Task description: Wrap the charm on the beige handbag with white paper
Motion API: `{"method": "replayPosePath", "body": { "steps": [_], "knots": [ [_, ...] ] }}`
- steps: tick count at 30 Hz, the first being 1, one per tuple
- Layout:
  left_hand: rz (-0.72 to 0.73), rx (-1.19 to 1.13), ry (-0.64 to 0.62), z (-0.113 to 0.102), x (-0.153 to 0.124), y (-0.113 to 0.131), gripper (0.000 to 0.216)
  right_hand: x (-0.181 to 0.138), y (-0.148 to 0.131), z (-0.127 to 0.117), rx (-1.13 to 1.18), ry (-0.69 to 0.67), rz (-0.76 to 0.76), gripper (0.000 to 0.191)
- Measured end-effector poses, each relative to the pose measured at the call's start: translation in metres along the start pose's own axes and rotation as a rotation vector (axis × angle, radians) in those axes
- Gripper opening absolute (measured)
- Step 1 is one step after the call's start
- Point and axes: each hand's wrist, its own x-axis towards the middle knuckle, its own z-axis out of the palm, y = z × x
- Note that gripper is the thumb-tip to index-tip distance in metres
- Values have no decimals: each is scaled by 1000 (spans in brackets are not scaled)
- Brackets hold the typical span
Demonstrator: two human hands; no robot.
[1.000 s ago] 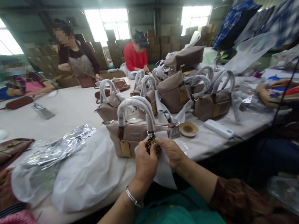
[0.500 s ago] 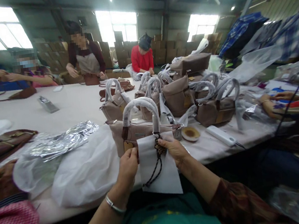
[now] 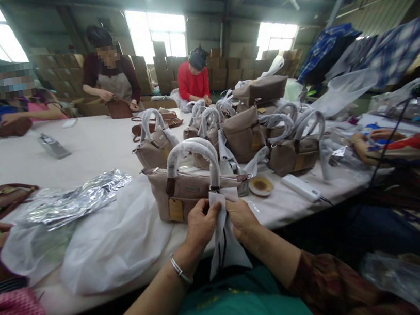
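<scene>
A taupe handbag (image 3: 192,186) with white-wrapped handles stands at the near edge of the white table (image 3: 87,148). A sheet of white tissue paper (image 3: 223,236) hangs from the base of its handle, folded around a dark braided charm whose cords show inside the fold. My left hand (image 3: 199,224) pinches the paper's left side. My right hand (image 3: 242,218) pinches its right side. Both hands press the paper together just below the handle ring.
Several more wrapped taupe bags (image 3: 245,131) crowd the table behind. Clear plastic bags (image 3: 108,244) and silvery film (image 3: 75,197) lie to the left. A white remote-like device (image 3: 300,188) and a small round dish (image 3: 261,185) sit to the right. Other people work around the table.
The paper was spread flat behind the hanging charm half a second ago; now my hands have closed together and folded it around the charm.
</scene>
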Motion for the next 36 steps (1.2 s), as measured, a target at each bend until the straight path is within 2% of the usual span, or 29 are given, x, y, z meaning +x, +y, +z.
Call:
{"method": "replayPosePath", "body": {
  "steps": [2, 5, 9, 11, 15, 19, 22, 24, 30, 33, 36],
  "knots": [
    [-3, 40, 20, 2, -1, 1, 37, -3, 0, 4, 44, 61, 19, 31],
    [-12, 49, 19, 5, -2, 3, 37, -7, -1, 6, 30, 47, 34, 32],
    [-21, 15, 6, 6, 0, 6, 39, -12, -2, -3, -127, 14, 3, 37],
    [-40, -8, 24, 5, 0, 7, 40, -15, -5, -12, -341, -21, -126, 37],
    [-37, 103, 92, 5, -1, 9, 38, -20, -12, -26, -831, -16, -517, 21],
    [1, 264, 147, 7, -1, 10, 33, -20, -13, -26, -1050, -46, -800, 22],
    [33, 315, 161, 7, 1, 7, 28, -18, -7, -21, -1152, -115, -916, 28],
    [35, 258, 137, 7, 2, 4, 29, -18, -3, -18, -1230, -163, -952, 31],
    [-44, -116, -7, 8, -1, 3, 40, -27, -3, -15, -1547, -286, -960, 29],
    [-145, -163, -6, 11, 2, 6, 35, -30, -4, -13, -1734, -284, -913, 33],
    [-219, -196, 31, 10, 2, 11, 29, -41, -2, -8, -1776, -313, -901, 40]
  ]
}}
